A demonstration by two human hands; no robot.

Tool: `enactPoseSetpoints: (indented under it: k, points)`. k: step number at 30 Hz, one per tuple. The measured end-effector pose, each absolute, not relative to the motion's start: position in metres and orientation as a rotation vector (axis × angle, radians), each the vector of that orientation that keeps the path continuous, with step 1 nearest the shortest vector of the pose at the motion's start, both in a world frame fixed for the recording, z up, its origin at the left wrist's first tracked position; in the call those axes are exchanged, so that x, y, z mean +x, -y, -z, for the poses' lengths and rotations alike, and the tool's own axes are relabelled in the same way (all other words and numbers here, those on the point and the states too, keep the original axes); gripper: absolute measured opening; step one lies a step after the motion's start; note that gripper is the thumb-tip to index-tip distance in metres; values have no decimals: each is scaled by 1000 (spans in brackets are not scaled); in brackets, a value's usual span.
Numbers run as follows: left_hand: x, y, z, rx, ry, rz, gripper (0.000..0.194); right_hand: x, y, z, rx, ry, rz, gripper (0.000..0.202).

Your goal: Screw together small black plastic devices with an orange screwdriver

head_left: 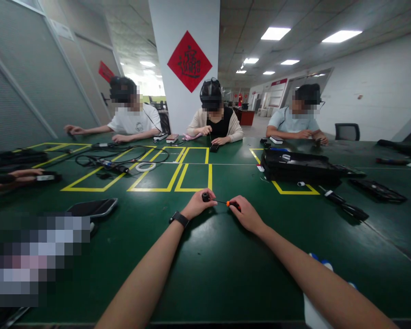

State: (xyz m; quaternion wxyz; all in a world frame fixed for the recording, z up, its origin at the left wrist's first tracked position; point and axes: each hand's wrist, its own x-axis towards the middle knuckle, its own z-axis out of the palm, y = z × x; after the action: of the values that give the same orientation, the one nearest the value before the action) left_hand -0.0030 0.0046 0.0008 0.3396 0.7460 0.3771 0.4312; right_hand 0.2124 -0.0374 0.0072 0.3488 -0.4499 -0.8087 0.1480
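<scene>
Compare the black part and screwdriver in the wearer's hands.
The black part is short and stubby; the screwdriver has a thin shaft. The black part looks dark; the screwdriver shows orange. The left hand grips the black part, the right hand the screwdriver. Both are held.

The wearer's two hands [196,204] [249,214] with one screwdriver [229,204], one black part [205,197], one wristwatch [179,219], three people [132,119] [222,119] [291,121] opposite
</scene>
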Motion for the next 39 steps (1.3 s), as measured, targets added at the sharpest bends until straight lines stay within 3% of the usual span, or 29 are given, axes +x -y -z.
enactPoseSetpoints:
  k: [30,39]
  points:
    - [-3,-2,-6,1950,-960,-1105,21,214,37,-7,-1169,2060,-414,14]
    - [-1,1,-7,1856,-980,-1070,33,215,35,-7,-1157,2074,-445,17]
